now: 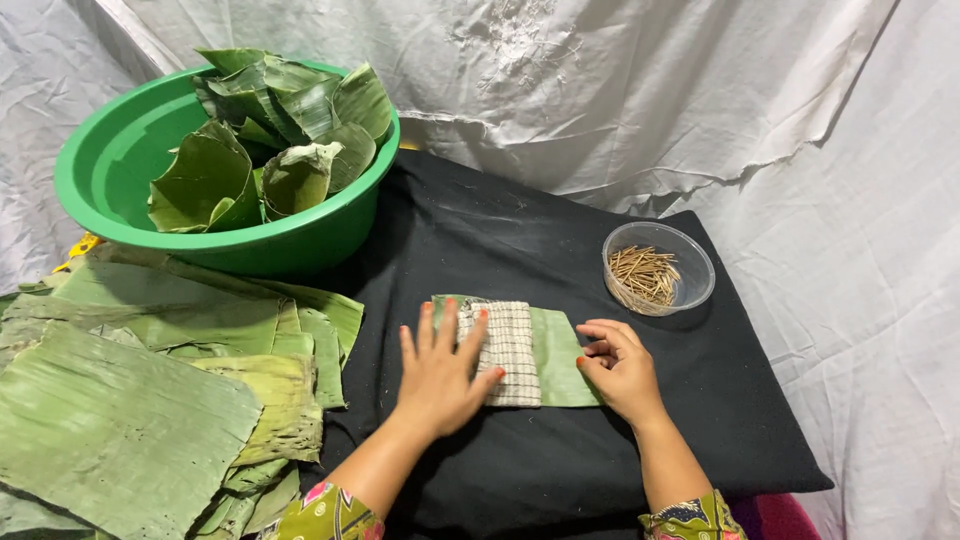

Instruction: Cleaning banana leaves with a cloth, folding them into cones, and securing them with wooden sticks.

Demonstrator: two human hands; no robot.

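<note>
Hands (pixel 440 370) flat on leaf strip (pixel 558 352)

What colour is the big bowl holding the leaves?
Green bowl, seen best in the head view.

Looked matt and faintly ribbed: cut leaf (pixel 558 357) under woven checked cloth (pixel 511 352), coarse in weave. Lay on black cloth (pixel 500 240), matt, flecked with lint. Showed glossy green plastic in basin (pixel 100 160), clear plastic in tub (pixel 680 245), pale wooden sticks (pixel 643 274) inside. Hung crumpled and matt: white sheet (pixel 650 90). Seemed dull, fibrous: stacked leaves (pixel 120 420)
</note>
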